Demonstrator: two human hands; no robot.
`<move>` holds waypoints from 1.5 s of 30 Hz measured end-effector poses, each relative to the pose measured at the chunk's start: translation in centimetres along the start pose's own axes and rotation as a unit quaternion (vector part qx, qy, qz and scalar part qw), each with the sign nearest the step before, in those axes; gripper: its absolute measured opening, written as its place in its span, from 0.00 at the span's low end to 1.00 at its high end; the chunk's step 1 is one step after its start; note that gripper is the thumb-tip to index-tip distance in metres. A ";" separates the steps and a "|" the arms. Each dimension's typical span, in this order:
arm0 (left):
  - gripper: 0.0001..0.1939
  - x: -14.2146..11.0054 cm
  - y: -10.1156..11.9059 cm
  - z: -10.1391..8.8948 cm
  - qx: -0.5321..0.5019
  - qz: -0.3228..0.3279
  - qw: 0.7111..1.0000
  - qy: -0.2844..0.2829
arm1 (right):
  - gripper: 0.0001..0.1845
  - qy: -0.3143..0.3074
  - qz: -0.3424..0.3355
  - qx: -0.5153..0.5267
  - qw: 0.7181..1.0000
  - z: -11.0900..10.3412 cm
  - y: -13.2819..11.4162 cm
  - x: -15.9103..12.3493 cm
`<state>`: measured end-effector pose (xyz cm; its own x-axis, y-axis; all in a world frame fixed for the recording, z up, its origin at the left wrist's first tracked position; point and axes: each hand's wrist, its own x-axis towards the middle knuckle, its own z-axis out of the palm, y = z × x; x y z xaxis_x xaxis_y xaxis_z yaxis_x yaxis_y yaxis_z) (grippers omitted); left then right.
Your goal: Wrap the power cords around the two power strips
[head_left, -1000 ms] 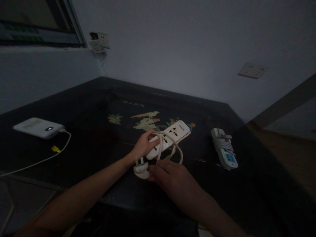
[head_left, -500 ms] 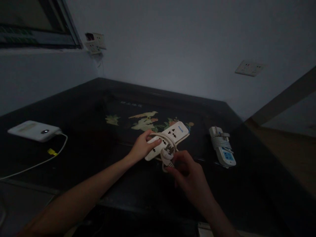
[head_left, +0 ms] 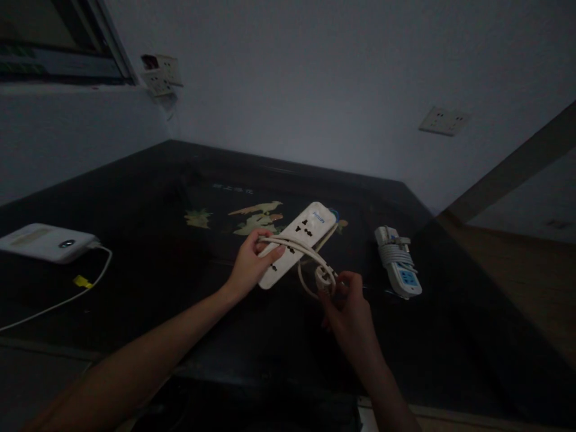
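A white power strip with several sockets slants over the dark table, its far end pointing up and right. My left hand grips the strip near its lower end, thumb on top beside the cord. The white cord crosses the strip's face and loops out on the right. My right hand pinches around the white plug and the cord next to it; fingers partly hide the plug.
On the right lies a second power strip with grey cord wound around it. A white power bank-like device with a cable lies on the left of the black table. Wall sockets sit above the table.
My right hand has carried the plug from below the strip's near end to its right side. The cord now stretches across the strip. The left hand keeps its hold, and the view has shifted slightly.
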<state>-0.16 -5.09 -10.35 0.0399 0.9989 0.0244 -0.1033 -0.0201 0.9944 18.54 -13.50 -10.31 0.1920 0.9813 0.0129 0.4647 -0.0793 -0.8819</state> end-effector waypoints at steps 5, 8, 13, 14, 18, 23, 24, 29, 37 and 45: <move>0.23 -0.2 -0.4 0.2 0.009 0.005 1.000 -0.025 | 0.26 -0.018 0.020 0.064 0.998 0.4 1.2 0.2; 0.23 -0.3 -0.7 0.3 0.015 0.010 0.999 -0.028 | 0.27 -0.031 0.036 0.124 0.991 0.3 1.3 0.5; 0.24 -0.4 -1.0 0.5 0.011 -0.002 0.999 -0.031 | 0.20 -0.037 0.042 0.188 0.981 -0.1 1.8 1.4; 0.24 -0.5 -1.0 0.5 0.013 0.001 0.999 -0.035 | 0.18 -0.029 0.038 0.183 0.982 -0.3 2.1 1.6; 0.24 -1.3 -1.0 0.8 0.036 0.036 0.996 -0.079 | 0.13 0.037 0.025 0.097 0.994 -1.0 3.0 2.3; 0.24 -1.5 -0.8 0.9 0.046 0.003 0.991 -0.123 | 0.17 0.030 0.048 0.226 0.972 -2.3 3.6 2.2; 0.24 -1.3 -0.8 0.9 0.047 -0.017 0.992 -0.117 | 0.19 0.017 0.052 0.277 0.959 -2.6 3.7 2.0; 0.22 -0.3 -0.8 0.9 0.025 -0.090 0.994 -0.063 | 0.28 -0.082 0.066 0.452 0.886 -5.1 4.0 1.4; 0.22 0.0 -0.8 0.6 0.016 -0.118 0.992 -0.035 | 0.22 -0.009 0.061 0.429 0.901 -7.1 5.3 0.8; 0.24 0.3 -1.3 0.2 -0.010 -0.140 0.989 -0.037 | 0.19 0.133 -0.003 0.355 0.925 -5.0 3.3 0.5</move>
<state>0.23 -4.74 -11.63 0.1417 0.9596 -0.2431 -0.0975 0.2579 0.9612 24.44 -14.14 -10.88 0.4404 0.8963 0.0508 -0.2011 0.1537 -0.9674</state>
